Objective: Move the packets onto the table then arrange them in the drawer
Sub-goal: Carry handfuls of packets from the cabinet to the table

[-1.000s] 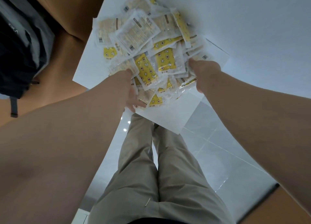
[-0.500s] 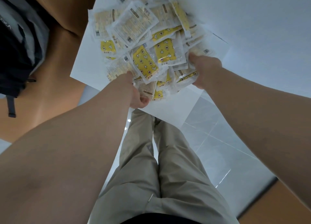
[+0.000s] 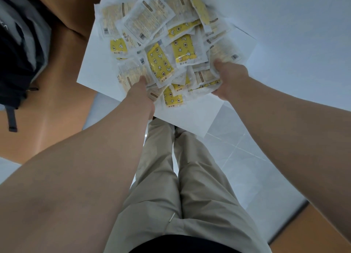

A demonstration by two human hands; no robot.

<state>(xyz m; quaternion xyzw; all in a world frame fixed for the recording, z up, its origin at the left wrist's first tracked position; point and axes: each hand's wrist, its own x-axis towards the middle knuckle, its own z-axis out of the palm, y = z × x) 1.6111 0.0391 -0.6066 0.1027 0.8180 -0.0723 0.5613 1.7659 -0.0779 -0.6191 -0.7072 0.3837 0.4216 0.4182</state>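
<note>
White tabletop (image 3: 186,116) holds heaped clear-and-yellow plastic packets (image 3: 159,61), probably light and slippery, best scooped at the near edge where left hand (image 3: 141,93) and right hand (image 3: 230,78) pinch them, thumbs atop.

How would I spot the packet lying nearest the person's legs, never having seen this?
Find the white flat surface carrying a heap of clear plastic packets. Follow the heap's near edge to the gap between the left hand and the right hand. The bright yellow star-printed packet there juts out of the heap towards the person, further than any neighbour.
</note>
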